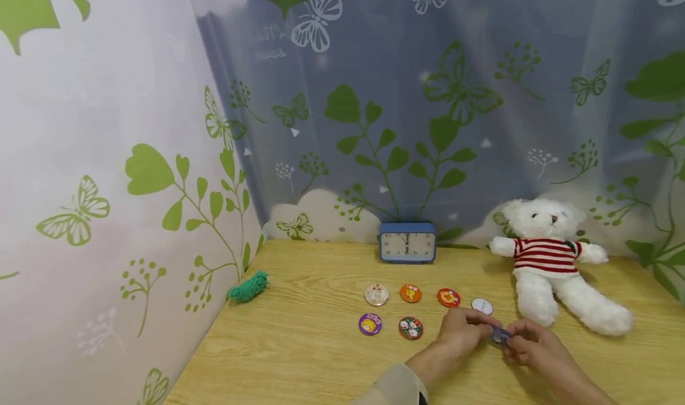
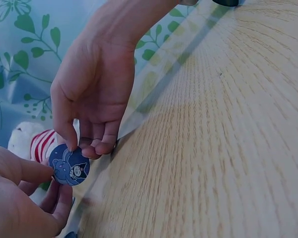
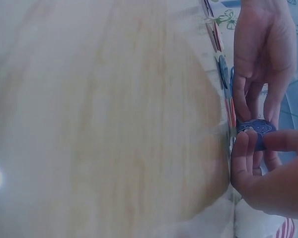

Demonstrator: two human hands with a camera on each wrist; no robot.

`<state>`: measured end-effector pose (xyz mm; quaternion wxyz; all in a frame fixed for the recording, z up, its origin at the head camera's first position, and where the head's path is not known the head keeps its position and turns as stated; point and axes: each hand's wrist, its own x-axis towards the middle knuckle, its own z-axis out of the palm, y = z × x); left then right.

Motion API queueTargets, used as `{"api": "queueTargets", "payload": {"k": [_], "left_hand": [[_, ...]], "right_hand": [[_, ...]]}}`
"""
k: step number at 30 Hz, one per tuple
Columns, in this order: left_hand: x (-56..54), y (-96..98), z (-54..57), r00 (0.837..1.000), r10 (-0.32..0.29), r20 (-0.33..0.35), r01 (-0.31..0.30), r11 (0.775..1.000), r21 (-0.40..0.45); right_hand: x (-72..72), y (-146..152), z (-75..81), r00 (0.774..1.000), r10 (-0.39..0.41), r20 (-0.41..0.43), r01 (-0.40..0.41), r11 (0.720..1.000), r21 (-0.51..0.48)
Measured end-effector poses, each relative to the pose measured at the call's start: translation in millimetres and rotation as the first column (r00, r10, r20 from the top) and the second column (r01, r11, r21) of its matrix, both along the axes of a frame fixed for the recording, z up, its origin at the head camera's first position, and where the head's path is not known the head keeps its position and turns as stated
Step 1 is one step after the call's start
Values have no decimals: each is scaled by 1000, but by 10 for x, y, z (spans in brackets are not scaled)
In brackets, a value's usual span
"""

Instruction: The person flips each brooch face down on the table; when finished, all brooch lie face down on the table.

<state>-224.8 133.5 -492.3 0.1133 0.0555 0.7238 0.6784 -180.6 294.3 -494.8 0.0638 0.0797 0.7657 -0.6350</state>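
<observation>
A round dark blue button badge (image 1: 500, 336) with a cartoon bear on it is held between both hands, above the front right of the table. My left hand (image 1: 461, 332) pinches one edge, thumb on the printed face and fingers behind in the left wrist view, where the badge (image 2: 69, 164) faces the camera. On the opposite edge, my right hand (image 1: 540, 348) pinches it between thumb and fingers. Just beyond the left fingers lies a white round badge (image 1: 482, 307). A red badge (image 1: 448, 298) is to its left.
Further left are an orange badge (image 1: 410, 293), a pale badge (image 1: 377, 295), a purple badge (image 1: 370, 324) and a dark green and red badge (image 1: 410, 328). A blue clock (image 1: 408, 243) stands behind; a white teddy bear (image 1: 547, 256) sits right; green yarn (image 1: 248, 286) lies left.
</observation>
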Motion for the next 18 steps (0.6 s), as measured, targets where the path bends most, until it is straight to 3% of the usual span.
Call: {"api": "queueTargets", "payload": {"k": [9, 18], "left_hand": [[4, 38, -34, 998, 34, 47, -36, 998, 54], [-7, 36, -30, 995, 15, 99, -27, 992, 123]], "right_hand": [[3, 43, 18, 1000, -15, 19, 16, 999, -29], [0, 61, 29, 999, -30, 16, 30, 998, -46]]}}
